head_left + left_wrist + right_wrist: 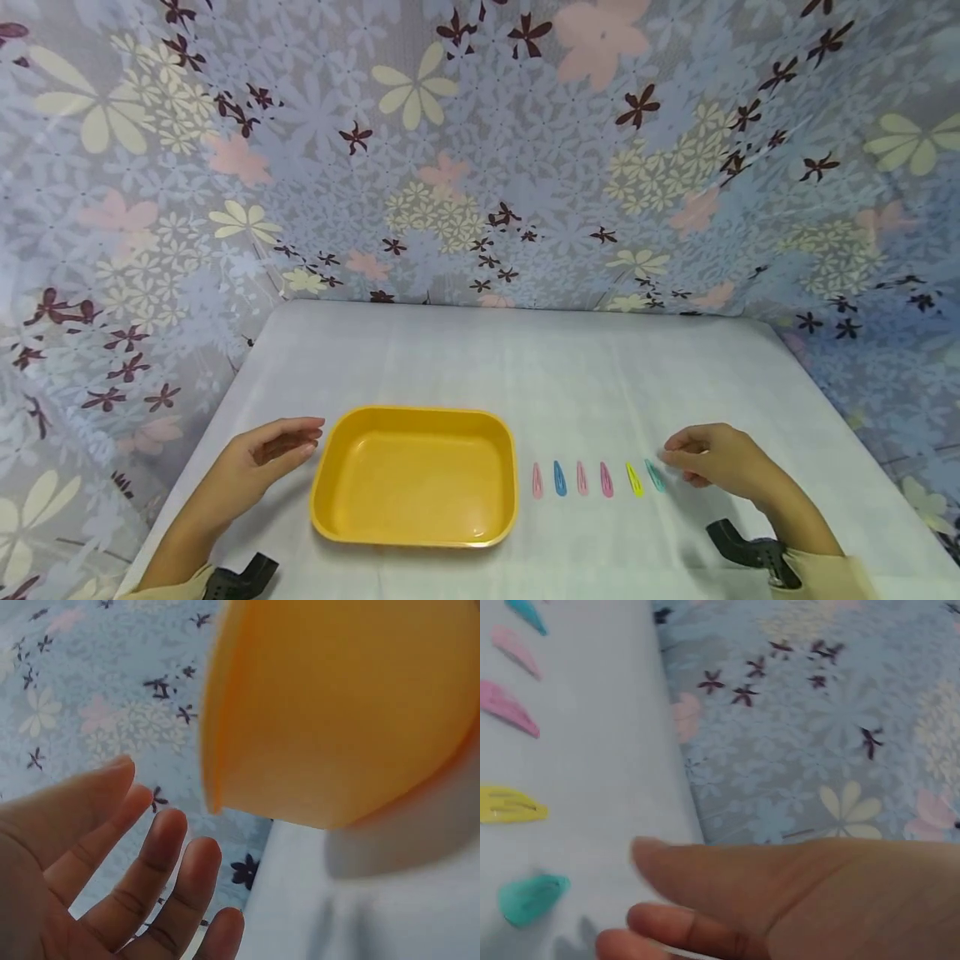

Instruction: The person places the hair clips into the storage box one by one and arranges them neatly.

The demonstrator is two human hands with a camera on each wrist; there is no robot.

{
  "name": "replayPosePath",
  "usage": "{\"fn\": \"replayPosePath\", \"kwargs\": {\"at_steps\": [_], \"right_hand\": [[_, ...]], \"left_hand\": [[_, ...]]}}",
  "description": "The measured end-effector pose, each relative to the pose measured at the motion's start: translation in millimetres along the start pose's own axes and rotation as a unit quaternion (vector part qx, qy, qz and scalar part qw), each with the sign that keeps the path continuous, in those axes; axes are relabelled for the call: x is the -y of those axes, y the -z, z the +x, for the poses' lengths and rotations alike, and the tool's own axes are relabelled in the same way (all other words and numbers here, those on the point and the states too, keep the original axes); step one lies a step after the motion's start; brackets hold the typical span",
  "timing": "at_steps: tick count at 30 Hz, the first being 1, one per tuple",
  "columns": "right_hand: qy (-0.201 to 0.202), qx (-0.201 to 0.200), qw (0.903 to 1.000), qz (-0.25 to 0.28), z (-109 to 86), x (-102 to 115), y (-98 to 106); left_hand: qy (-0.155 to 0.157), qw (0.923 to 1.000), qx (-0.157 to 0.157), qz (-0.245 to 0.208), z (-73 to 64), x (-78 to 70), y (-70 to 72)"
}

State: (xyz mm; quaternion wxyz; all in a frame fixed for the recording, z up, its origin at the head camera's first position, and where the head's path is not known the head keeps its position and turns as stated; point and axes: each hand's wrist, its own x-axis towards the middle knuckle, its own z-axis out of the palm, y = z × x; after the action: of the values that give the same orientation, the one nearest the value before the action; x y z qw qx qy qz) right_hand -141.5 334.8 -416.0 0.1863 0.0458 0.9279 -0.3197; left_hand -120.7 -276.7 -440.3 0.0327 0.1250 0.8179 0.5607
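Left hand (266,457) just beside yellow tray (415,476), palm turned toward its left wall, fingers (161,859) relaxed and slightly spread, gripping nothing. Right hand (712,458) low over tabletop (525,367), fingers loosely curled, empty, fingertips near teal hair clip (655,475). Six flat, teardrop-shaped clips in a row right of tray: pink, blue, pink, pink, yellow hair clip (634,479), teal. Tray glossy plastic, rounded corners. Tabletop under white cloth; floral curtain (480,150) behind.

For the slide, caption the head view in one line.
Left hand open beside an empty yellow tray; right hand reaching the teal clip, last in a row of six hair clips.
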Motion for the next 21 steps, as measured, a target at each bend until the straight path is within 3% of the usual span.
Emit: {"fn": "replayPosePath", "kwargs": {"at_steps": [8,14,21], "right_hand": [[-0.027,-0.037,0.9990,0.001,-5.1,-6.0,-27.5],[-0.029,-0.070,0.9971,0.001,-4.9,-7.6,-40.2],[-0.036,-0.101,0.9942,-0.004,-2.8,-3.2,-46.1]], "left_hand": [[0.003,1.0000,-0.002,0.005,-1.4,13.2,-10.1],[0.015,0.9997,0.015,-0.014,1.8,24.4,-19.8],[-0.014,0.9991,0.020,-0.035,2.4,24.8,-20.0]]}}
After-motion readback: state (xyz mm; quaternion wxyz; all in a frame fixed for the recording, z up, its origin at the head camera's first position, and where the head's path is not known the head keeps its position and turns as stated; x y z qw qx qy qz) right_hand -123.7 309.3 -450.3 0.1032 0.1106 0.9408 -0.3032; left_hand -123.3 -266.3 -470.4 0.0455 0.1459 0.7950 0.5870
